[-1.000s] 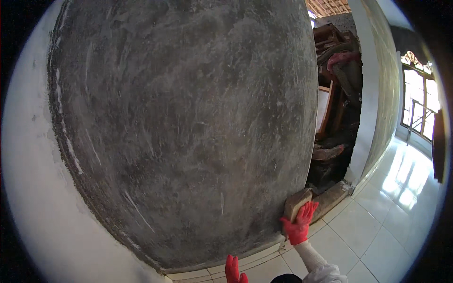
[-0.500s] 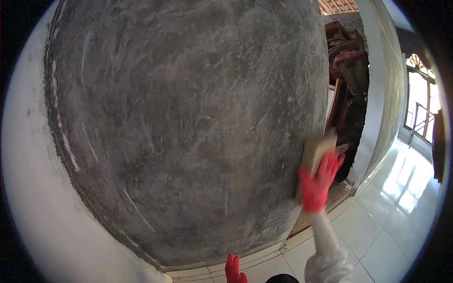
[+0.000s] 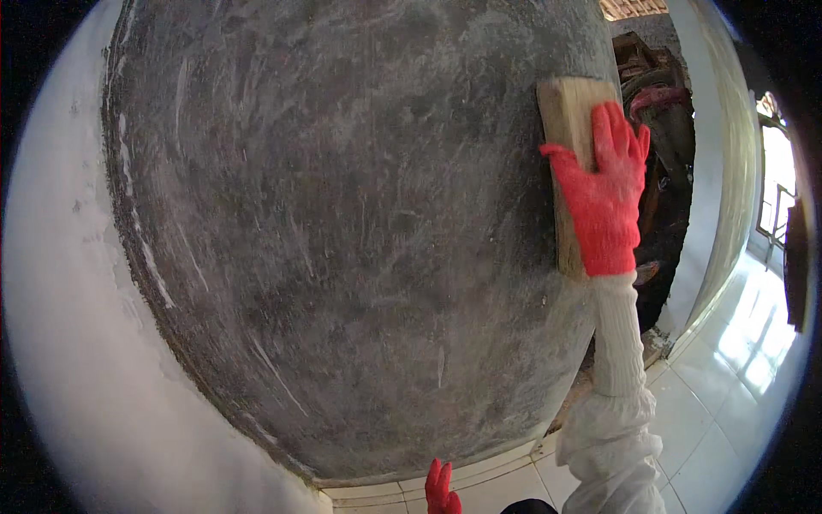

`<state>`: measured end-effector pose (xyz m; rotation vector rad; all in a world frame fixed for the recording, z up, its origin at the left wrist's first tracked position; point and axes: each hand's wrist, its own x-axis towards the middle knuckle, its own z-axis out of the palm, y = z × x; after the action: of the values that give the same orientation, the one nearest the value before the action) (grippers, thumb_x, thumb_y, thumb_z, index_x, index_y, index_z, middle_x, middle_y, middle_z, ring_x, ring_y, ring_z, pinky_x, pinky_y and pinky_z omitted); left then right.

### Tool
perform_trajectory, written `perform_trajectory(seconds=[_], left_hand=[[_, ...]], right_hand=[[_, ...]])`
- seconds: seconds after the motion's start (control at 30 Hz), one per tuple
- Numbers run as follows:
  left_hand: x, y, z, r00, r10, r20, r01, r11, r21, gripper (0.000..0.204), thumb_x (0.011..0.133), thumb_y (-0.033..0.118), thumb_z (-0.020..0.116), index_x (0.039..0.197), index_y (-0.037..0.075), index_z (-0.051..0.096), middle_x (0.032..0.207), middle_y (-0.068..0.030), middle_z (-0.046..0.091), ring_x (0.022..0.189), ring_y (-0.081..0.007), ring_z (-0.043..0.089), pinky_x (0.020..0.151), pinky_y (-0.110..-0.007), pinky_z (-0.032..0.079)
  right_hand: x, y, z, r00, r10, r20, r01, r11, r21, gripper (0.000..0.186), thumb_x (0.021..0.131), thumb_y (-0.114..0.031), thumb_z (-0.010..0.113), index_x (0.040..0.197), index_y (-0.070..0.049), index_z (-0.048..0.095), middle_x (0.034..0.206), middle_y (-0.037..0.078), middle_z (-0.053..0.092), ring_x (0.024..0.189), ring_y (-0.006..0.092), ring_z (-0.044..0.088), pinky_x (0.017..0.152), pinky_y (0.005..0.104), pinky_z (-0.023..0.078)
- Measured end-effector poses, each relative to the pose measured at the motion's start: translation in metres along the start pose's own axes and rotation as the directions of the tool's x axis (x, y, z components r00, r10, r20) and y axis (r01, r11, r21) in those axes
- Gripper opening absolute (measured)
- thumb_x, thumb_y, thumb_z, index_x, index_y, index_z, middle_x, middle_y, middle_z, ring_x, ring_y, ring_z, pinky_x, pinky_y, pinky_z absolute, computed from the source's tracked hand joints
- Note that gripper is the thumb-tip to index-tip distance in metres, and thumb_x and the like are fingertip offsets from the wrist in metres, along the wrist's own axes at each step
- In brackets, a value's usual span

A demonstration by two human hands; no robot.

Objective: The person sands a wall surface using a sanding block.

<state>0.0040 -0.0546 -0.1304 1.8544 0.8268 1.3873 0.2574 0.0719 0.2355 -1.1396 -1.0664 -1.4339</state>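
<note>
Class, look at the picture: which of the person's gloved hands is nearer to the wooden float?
Right. The right hand presses flat on the wooden float against the grey plastered wall; the left hand hangs far below, near the floor.

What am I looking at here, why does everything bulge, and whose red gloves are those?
This picture comes from a wide fisheye camera worn on a person's head, so straight edges bend. The right hand in a red knitted glove presses a pale rectangular wooden block flat against a large rough patch of dark grey plaster on a white wall. Only the red-gloved fingertips of the left hand show at the lower edge, holding nothing visible. Below lies a glossy white tiled floor.
</note>
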Motion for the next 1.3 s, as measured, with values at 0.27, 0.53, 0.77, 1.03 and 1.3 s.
perform_trajectory(seconds=[0.27,0.53,0.77,1.03,1.3], left_hand=[[-0.003,-0.002,-0.005,1.0,-0.004,-0.026,0.004,1.0,-0.005,0.055,0.109,0.03,0.032,0.156,0.005,0.024,0.163,-0.0145,0.019,0.15,-0.0315,0.02,0.121,-0.043,0.019],[-0.007,-0.008,-0.007,0.997,-0.045,-0.069,0.046,0.999,0.005,0.055,0.108,0.029,0.034,0.156,0.005,0.023,0.163,-0.0144,0.018,0.15,-0.0317,0.021,0.12,-0.043,0.02],[-0.009,-0.007,0.003,0.998,-0.028,-0.059,0.026,0.999,-0.04,0.055,0.108,0.029,0.036,0.157,0.005,0.023,0.163,-0.0144,0.018,0.149,-0.0318,0.022,0.12,-0.043,0.021],[-0.015,-0.005,-0.001,0.997,-0.041,-0.064,0.037,0.997,-0.063,0.056,0.107,0.028,0.038,0.157,0.006,0.023,0.163,-0.0143,0.018,0.149,-0.032,0.022,0.12,-0.044,0.022],[-0.016,-0.01,-0.006,0.989,-0.066,-0.136,0.061,0.998,-0.034,0.057,0.107,0.027,0.04,0.157,0.006,0.023,0.163,-0.0142,0.018,0.149,-0.0322,0.023,0.119,-0.044,0.022]], right_hand=[[-0.302,-0.04,-0.077,0.886,0.034,0.463,-0.091,0.991,0.101,0.101,0.06,-0.045,0.087,0.137,-0.004,0.037,0.148,0.025,0.034,0.139,0.0535,0.029,0.11,0.0785,0.015],[-0.174,-0.06,-0.042,0.945,-0.037,0.324,-0.027,0.981,0.19,0.103,0.067,-0.056,0.082,0.145,-0.009,0.034,0.148,0.022,0.038,0.135,0.0528,0.035,0.112,0.0736,0.021],[-0.018,-0.045,-0.01,0.998,0.064,0.0,-0.064,0.995,0.079,0.079,0.068,-0.037,0.084,0.13,-0.004,0.048,0.135,0.019,0.051,0.131,0.0407,0.045,0.118,0.0621,0.021],[-0.362,-0.072,-0.108,0.754,-0.15,0.639,-0.035,0.963,0.267,0.074,0.058,-0.053,0.087,0.103,-0.009,0.048,0.131,0.024,0.047,0.129,0.0569,0.038,0.107,0.079,0.02],[-0.045,-0.089,-0.015,0.995,0.001,0.103,-0.023,0.977,0.212,0.08,0.063,-0.048,0.083,0.124,-0.005,0.053,0.134,0.02,0.052,0.126,0.048,0.045,0.114,0.0649,0.026]])
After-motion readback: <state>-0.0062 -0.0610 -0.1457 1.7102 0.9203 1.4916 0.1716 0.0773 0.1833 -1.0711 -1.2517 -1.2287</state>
